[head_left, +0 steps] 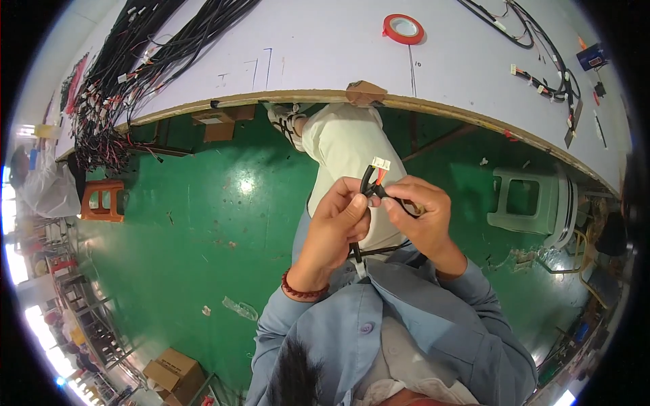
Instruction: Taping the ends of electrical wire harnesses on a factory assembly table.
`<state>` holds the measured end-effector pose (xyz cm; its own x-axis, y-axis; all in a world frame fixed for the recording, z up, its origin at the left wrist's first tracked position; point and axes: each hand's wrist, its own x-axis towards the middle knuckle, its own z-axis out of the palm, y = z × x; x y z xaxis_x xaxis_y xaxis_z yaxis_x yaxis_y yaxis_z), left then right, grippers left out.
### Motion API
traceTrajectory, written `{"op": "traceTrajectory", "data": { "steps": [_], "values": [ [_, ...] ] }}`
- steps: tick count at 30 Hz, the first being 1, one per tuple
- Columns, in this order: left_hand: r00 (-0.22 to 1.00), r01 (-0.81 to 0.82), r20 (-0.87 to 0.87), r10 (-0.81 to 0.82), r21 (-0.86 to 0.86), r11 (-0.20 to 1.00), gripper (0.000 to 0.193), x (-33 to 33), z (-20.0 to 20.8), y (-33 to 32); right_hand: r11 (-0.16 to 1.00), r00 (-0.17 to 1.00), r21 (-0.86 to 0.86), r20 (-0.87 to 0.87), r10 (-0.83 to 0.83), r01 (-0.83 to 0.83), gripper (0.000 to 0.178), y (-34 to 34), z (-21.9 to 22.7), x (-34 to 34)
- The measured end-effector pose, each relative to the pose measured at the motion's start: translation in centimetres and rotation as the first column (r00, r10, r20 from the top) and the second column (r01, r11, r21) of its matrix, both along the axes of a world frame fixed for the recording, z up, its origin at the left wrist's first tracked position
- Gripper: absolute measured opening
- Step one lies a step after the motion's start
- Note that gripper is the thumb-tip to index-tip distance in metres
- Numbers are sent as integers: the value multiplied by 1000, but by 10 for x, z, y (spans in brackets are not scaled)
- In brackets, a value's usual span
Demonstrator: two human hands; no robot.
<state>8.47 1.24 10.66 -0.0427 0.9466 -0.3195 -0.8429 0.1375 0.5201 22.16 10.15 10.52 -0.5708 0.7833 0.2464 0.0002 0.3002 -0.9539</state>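
A white bench [325,54] carries a red tape roll [403,28], black wire bundles [128,74] at its left, and a wire harness [548,68] with a small blue box [591,57] at its right.

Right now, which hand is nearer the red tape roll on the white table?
Right. The right hand sits almost straight below the red tape roll; the left hand is further left of it. Both hold the black cable, well clear of the white table.

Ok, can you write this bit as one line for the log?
left hand: grips black cable | right hand: pinches same cable | white connector: at cable tip, above hands | red tape roll: on white table
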Motion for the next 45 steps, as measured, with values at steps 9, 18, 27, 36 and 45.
{"op": "traceTrajectory", "data": {
  "steps": [9, 18, 27, 36, 45],
  "values": [
    [237, -214, -922, 308, 260, 942, 18, 17, -12, 4, 878, 997, -472, -32, 70, -76, 12, -1, 14, 2],
    [865, -199, -432, 256, 174, 965, 18, 11, 3, 1, 891, 992, -439, -103, 77, -115, 14, -11, 4, 1],
    [718, -405, -557, 418, 154, 901, 20, 15, 2, 1, 779, 954, -560, -250, 165, -281, 21, 0, -2, 2],
    [548, -473, -660, 514, 263, 841, 33, 26, 9, -2, 994, 997, 114, 80, -7, -2, 10, 0, 18, -11],
    [910, -307, -304, 281, -42, 951, 24, 6, -2, 19, 600, 928, 767, 13, -372, 229, 10, 82, 73, 11]
  ]
}}
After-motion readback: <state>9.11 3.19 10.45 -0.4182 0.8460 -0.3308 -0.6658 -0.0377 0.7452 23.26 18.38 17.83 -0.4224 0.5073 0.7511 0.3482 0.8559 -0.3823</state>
